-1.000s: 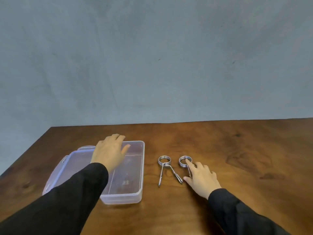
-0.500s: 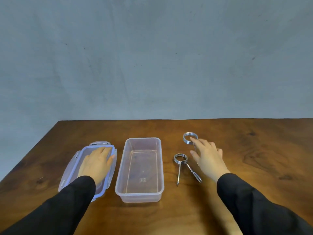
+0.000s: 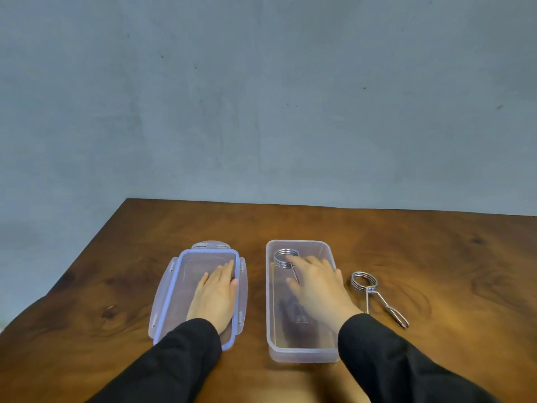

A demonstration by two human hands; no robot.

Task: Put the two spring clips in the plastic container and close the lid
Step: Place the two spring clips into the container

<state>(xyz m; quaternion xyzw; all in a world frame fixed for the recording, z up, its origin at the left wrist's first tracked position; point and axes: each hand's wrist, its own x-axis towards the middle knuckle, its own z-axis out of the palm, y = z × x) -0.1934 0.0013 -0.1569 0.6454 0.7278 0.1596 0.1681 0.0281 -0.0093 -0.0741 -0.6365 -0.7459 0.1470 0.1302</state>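
I noted the right hand (image 3: 315, 282) had carried one spring clip (image 3: 286, 258) into the container (image 3: 302, 354), grip pinching it; second clip (image 3: 374, 295) remained on the bench (image 3: 436, 257); left hand (image 3: 216, 295) lay spread flat on the lid (image 3: 167, 295).

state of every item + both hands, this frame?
Clear plastic container: open, upright on table.
Blue-rimmed clear lid: off, flat beside container.
Metal spring clip: over container, held.
Second metal spring clip: on table, untouched.
Left hand: flat on lid.
Right hand: holding first clip.
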